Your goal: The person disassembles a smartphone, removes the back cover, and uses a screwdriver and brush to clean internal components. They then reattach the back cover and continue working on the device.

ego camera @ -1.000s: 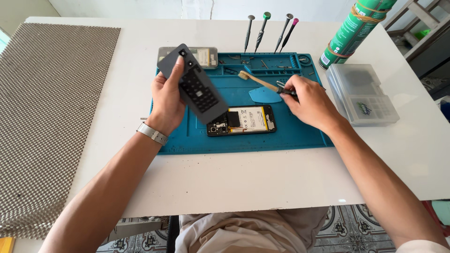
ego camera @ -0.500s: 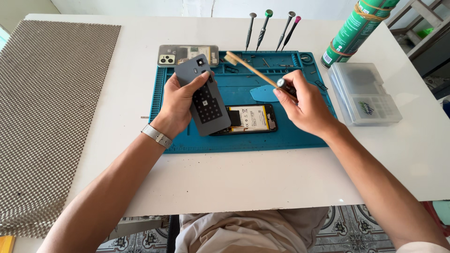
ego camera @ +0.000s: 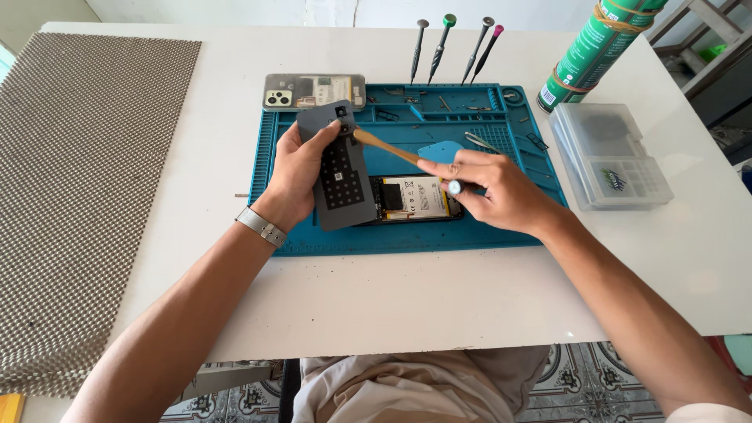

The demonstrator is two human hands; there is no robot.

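Hands (ego camera: 301,168) (ego camera: 493,188) in clenched grip, grey panel (ego camera: 341,168) left, brush (ego camera: 392,146) right (open phone (ego camera: 415,198) beneath).

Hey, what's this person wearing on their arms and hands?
Both forearms are bare, with no gloves on the left hand or right hand. The left wrist carries a silver metal-link watch band. A bit of white sleeve shows at the right upper arm. No rings are visible.

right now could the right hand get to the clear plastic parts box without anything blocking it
Probably yes. The right hand holds a wooden-handled brush over the blue mat, and the clear plastic parts box lies just beyond the mat's right edge, with only bare table between. The brush still occupies that hand.
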